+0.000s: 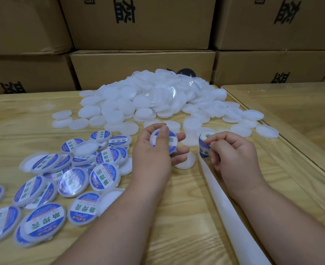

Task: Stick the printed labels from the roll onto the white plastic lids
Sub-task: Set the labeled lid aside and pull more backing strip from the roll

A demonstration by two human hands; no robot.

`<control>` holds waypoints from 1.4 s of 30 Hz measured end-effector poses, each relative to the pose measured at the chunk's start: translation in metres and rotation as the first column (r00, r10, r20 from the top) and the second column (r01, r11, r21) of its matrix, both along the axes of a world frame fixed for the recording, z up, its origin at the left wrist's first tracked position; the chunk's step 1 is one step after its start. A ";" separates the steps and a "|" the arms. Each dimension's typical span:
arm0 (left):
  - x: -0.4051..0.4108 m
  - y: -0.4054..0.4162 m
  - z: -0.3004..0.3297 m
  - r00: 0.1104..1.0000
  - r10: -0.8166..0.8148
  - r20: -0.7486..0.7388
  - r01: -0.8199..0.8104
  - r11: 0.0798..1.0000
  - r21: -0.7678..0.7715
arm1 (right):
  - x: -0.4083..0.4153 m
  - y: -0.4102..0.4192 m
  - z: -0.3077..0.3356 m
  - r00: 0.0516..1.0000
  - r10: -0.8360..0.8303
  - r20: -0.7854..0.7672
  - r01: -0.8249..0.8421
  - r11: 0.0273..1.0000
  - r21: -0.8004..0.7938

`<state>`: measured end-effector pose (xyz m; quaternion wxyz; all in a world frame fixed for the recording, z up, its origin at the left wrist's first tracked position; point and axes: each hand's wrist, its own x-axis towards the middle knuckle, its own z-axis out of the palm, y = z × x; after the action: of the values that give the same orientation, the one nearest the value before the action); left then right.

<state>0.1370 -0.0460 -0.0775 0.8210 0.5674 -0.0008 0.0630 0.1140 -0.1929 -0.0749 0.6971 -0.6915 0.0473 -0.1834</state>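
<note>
Lid in hand: white plastic lid [164,141] sits at frame centre, cradled in the left hand [154,152], tilted toward the camera, likely so the label goes on square.
Label on it: blue print shows under the thumb [162,133], which presses down across the face, apparently smoothing it.
Left hand pose: fingers curl beneath the rim, thumb on top; forearm enters from the bottom edge.
Label roll: roll [204,143] stands right of centre, pinched by the right hand [232,155], fingers bent tightly round it, probably ready for the next peel.
Backing strip: bare liner [232,213] trails toward lower right.
Labelled lids: finished pile [62,180] lower left, kept apart.
Blank lids: heap [158,100] upper centre, within reach.
</note>
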 end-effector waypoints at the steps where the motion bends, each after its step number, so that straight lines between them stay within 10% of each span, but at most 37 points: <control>1: 0.000 0.001 0.000 1.000 0.011 -0.002 -0.011 1.000 0.015 | 0.001 0.000 0.000 1.000 -0.009 -0.012 0.009 1.000 -0.001; 26: 0.002 0.004 0.000 0.968 0.220 -0.120 -0.224 0.974 -0.021 | 0.006 -0.005 -0.001 0.995 0.081 -0.055 -0.080 0.996 0.031; 36: 0.007 0.016 0.004 0.955 0.137 -0.264 -0.264 0.798 -0.542 | 0.006 -0.006 -0.002 0.995 0.069 -0.066 -0.069 0.998 0.003; 42: 0.003 0.016 0.007 0.966 0.125 -0.225 -0.231 0.803 -0.549 | 0.006 -0.007 -0.003 0.996 0.075 -0.053 -0.077 0.996 -0.038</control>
<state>0.1399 -0.0305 -0.0705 0.9401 0.2962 0.1447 0.0866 0.1201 -0.1998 -0.0782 0.6883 -0.7110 0.0352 -0.1396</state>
